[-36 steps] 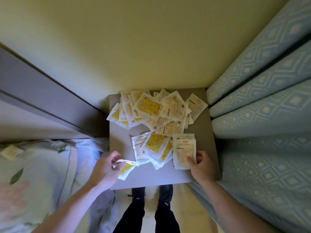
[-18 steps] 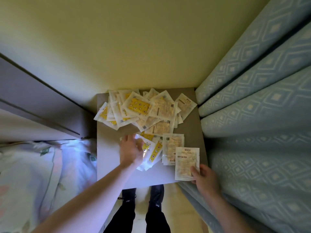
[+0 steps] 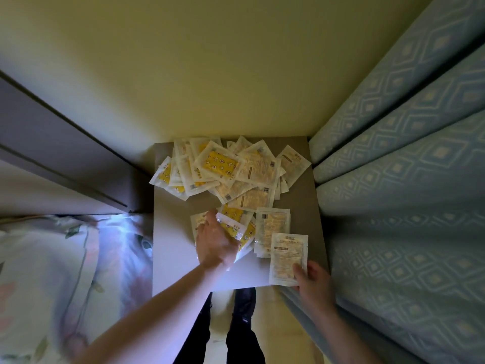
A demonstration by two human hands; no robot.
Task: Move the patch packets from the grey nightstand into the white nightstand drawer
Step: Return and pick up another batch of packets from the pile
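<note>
On the grey nightstand (image 3: 178, 258) at frame centre most patch packets (image 3: 231, 169) remain — left hand (image 3: 216, 243) presses flat on some, right hand (image 3: 312, 281) pinches one packet (image 3: 287, 254) — no white drawer visible.

Room dimly lit, yellow-green cast overall. Cool bluish-white glare is seen at left centre on the bedding (image 3: 123, 232) and along the near left part of the nightstand top (image 3: 170, 232). Corners are darkened by vignetting. Strong wide-angle bending is noted at the edges. Motion blur is observed on the bedding at lower left; packet print is soft.
</note>
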